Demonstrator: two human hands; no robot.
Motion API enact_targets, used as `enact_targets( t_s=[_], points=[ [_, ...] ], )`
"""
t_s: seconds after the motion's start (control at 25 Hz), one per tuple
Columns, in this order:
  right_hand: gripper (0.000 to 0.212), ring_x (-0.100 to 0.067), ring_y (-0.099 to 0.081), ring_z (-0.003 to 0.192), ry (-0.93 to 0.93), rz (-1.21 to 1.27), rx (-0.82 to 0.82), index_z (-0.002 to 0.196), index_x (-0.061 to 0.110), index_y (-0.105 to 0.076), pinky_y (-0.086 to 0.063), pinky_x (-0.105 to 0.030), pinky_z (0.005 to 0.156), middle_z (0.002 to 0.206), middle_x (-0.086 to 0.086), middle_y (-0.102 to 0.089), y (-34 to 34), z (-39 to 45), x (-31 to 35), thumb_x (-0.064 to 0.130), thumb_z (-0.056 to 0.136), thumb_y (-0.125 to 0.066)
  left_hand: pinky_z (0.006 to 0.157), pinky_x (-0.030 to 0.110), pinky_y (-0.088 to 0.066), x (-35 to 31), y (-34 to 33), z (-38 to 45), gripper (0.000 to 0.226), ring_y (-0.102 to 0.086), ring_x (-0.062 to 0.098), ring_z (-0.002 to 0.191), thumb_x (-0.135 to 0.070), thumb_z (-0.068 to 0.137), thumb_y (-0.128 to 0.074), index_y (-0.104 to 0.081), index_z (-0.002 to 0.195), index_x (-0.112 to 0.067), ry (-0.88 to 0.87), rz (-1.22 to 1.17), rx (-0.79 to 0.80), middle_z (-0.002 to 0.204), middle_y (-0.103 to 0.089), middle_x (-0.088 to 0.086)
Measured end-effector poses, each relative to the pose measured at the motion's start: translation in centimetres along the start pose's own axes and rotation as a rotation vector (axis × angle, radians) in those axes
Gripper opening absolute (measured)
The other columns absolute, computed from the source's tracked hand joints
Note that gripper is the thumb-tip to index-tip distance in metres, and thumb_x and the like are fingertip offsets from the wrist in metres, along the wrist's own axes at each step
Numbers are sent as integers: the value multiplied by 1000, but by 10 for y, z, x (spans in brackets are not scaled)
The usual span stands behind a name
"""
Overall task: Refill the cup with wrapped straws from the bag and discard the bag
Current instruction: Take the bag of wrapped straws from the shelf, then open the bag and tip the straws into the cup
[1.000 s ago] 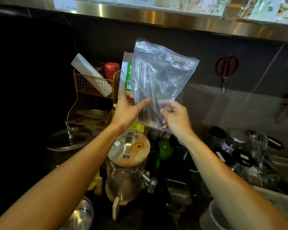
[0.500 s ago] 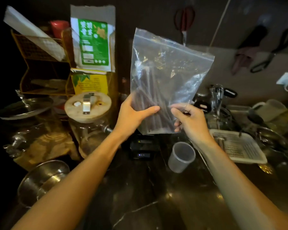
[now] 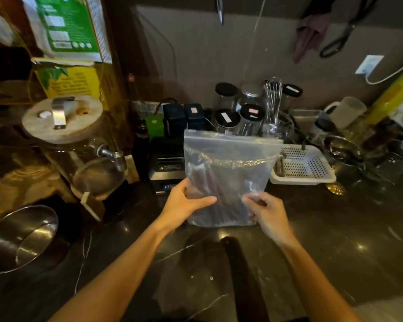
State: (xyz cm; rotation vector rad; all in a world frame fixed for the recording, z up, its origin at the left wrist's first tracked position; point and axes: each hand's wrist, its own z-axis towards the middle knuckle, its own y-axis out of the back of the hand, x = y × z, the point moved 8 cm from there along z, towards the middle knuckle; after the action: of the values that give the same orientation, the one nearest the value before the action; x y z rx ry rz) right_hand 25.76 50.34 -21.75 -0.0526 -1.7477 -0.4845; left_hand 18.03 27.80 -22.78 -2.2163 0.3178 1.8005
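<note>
Lowered since before, crinkly clear zip bag (image 3: pixel 228 173) of dark straws (image 3: pixel 209 189), both hands clamped on.

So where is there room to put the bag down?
The dark marble counter is bare between the two arms and right of the right hand, below the white perforated basket. It is crowded along the wall: black-lidded glass jars, wire whisk.
</note>
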Motion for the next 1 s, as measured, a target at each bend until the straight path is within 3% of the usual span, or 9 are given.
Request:
enact_targets(
  t_s=[0.2,0.36,0.44,0.48,0.56,0.64,0.72,0.84,1.0],
  points=[
    [9,-29,-72,86,-57,-57,3,88,12,-78,-61,-41,76,85,-7,-75,7,3,-54,9,95,-73,86,28,-62,51,-14,-4,58,-75,18,108,-9,71,-92,-68,123,-13,123,3,15,115,-79,1],
    [11,-29,-73,88,-87,-129,53,94,11,-74,-59,-24,66,91,-8,-73,4,3,-77,9,99,-66,93,34,-60,61,-12,0,55,-73,15,112,-16,74,-90,-70,125,-18,100,31,-12,119,-77,0],
    [10,-27,-73,91,-196,-145,109,107,15,-69,-62,-27,69,103,-11,-71,-2,4,-90,10,101,-62,92,34,-61,63,-11,3,44,-74,17,110,-15,78,-87,-72,119,-20,93,64,-35,115,-78,1],
    [16,-24,-72,93,-239,-160,95,115,16,-66,-64,-32,76,112,-11,-70,-2,3,-92,11,100,-63,91,34,-62,63,-12,4,39,-75,19,108,-14,80,-86,-73,116,-19,94,73,-44,112,-78,2],
    [24,-19,-69,97,-205,-227,-131,120,18,-61,-64,-41,83,120,-8,-64,13,1,-77,14,97,-67,90,36,-62,63,-14,7,34,-77,22,104,-12,81,-84,-73,114,-14,93,92,-42,108,-80,6],
    [8,-18,-66,88,5,-185,-378,104,19,-62,-62,-40,77,102,-5,-65,27,-11,-32,19,97,-67,91,39,-62,63,-15,11,38,-76,24,104,-12,80,-85,-72,116,-11,89,112,-18,109,-79,8],
    [18,-15,-65,71,114,-80,-365,87,15,-65,-57,-37,65,78,-5,-66,20,-15,10,28,100,-65,92,37,-62,58,-19,11,54,-73,21,111,-12,76,-88,-68,125,-15,78,118,9,117,-76,5],
    [45,-9,-58,46,-77,91,-133,77,7,-71,-49,-26,46,60,0,-66,-9,-5,34,45,100,-63,95,35,-59,35,-26,11,64,-72,16,114,-18,71,-89,-65,130,-17,-9,48,38,122,-74,2],
    [50,-11,-53,42,-242,243,-49,89,2,-75,-46,-24,42,68,-4,-70,-22,3,36,50,99,-62,84,30,-62,-14,-30,16,24,-77,20,99,-1,89,-73,-74,112,-7,-197,39,83,105,-79,11]
  ],
)
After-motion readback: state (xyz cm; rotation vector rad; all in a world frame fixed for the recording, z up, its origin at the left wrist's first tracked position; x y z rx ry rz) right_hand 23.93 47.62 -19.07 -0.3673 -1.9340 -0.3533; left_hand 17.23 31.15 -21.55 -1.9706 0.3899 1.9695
